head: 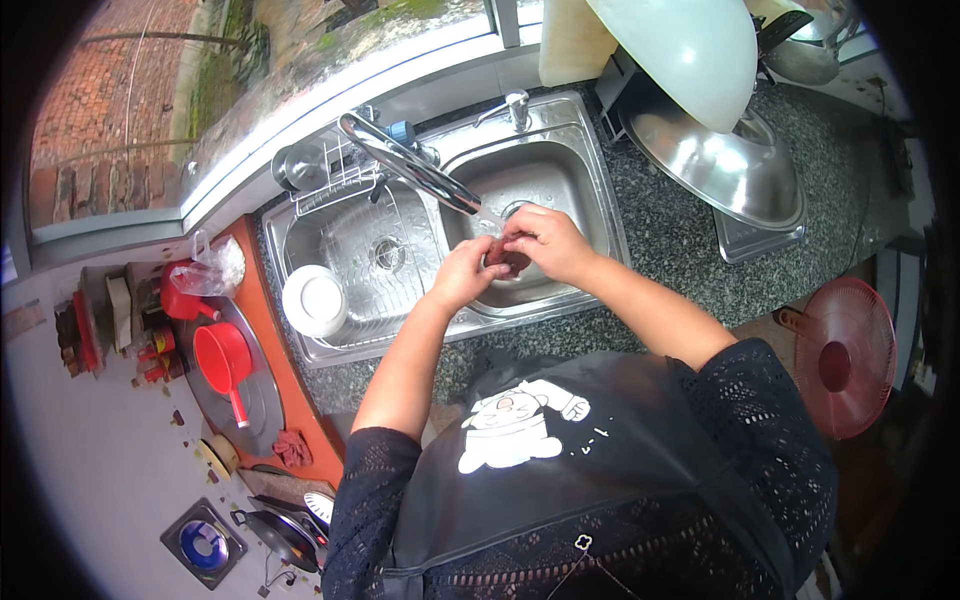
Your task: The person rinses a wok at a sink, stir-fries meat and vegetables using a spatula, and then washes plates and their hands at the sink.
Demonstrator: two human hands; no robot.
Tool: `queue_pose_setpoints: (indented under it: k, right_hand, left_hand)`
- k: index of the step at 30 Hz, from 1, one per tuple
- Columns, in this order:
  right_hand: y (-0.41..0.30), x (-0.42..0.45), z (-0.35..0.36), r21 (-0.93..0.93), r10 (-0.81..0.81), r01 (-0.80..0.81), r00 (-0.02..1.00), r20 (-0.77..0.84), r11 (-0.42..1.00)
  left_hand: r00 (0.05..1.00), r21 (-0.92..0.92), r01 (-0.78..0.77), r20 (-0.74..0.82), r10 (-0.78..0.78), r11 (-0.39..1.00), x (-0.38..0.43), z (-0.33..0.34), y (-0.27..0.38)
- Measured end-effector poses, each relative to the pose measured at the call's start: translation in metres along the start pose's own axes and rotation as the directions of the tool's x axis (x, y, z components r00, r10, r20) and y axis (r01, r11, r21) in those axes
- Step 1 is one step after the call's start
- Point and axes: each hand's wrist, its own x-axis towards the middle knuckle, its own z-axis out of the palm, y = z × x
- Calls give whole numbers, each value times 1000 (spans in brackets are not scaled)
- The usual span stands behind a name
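Over the right basin (566, 180) of a stainless steel double sink, my two hands meet under the faucet (412, 166). A thin stream of water runs from its spout beside my fingers. My left hand (469, 274) grips a small dark red piece (504, 255), which looks like raw meat. From the other side, the fingers of my right hand (546, 241) pinch the same piece. Fingers cover much of it, so its full shape is hidden.
White bowls (315, 300) sit upside down on a wire rack in the left basin (352, 240). Right of the sink, a large steel wok lid (724, 169) leans near a pale bowl (690, 52). A red dipper (223, 358) stands on the orange-edged table at left.
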Motion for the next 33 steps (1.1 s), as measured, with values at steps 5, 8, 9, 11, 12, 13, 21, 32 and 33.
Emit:
queue_pose_setpoints:
  k: [5,8,9,11,12,13,21,32,33]
  right_hand:
    - [29,-11,-6,-25,151,-152,988,-22,988]
    - [33,-15,-19,-581,415,-217,880,231,784]
    - [45,-13,-21,-583,414,-220,882,222,782]
    - [66,-8,-17,-521,438,-333,894,89,786]
    - [66,-5,-11,-397,364,-319,930,43,861]
    - [57,-4,0,-396,364,-316,930,51,863]
    - [58,-4,18,-181,139,-154,986,-95,971]
    - [-22,-50,9,168,-69,22,958,279,986]
    - [-20,-49,0,382,148,-266,939,311,885]
  left_hand:
    - [983,584,-11,-141,115,812,2,-19,-16]
    - [954,560,-52,-216,207,827,5,-22,-4]
    - [929,600,-90,-238,285,795,7,-22,1]
    - [977,418,83,-214,10,905,13,-11,6]
    - [942,70,197,-290,-169,978,16,-2,12]
    - [882,-292,275,-301,-361,916,14,5,14]
    - [828,-856,175,-139,-544,486,20,23,19]
    - [742,-804,523,593,-313,-283,73,57,-44]
    - [735,-796,535,603,-310,-283,73,60,-41]
